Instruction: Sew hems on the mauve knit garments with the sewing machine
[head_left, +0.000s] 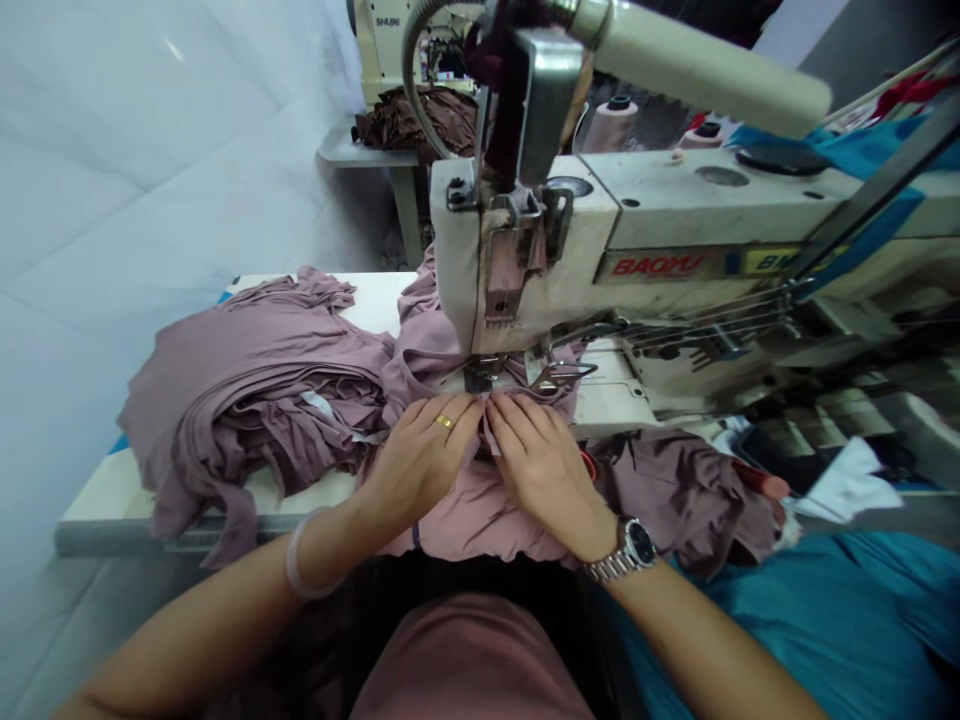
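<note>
Both hands meet just in front of the presser foot (478, 376) of a sewing machine (536, 260). My left hand (424, 440), with a gold ring and a pale bangle, pinches mauve fabric (424, 365) at the edge by the foot. Beside it, my right hand (536, 460), wearing a metal watch (626, 550), has its fingers pressed together on the same fabric. The fingertips of the two hands nearly touch, and a small fold of cloth shows between them. Some fabric runs under and behind the foot; the needles' tips are hard to make out.
A thick stack of mauve cut pieces (255, 360) covers the table's left side. Darker mauve cloth (675, 490) and teal fabric (825, 620) lie to the right. A flexible-necked lamp (705, 65) hangs above the machine. Brown cloth (427, 120) sits at another machine behind; a wall stands left.
</note>
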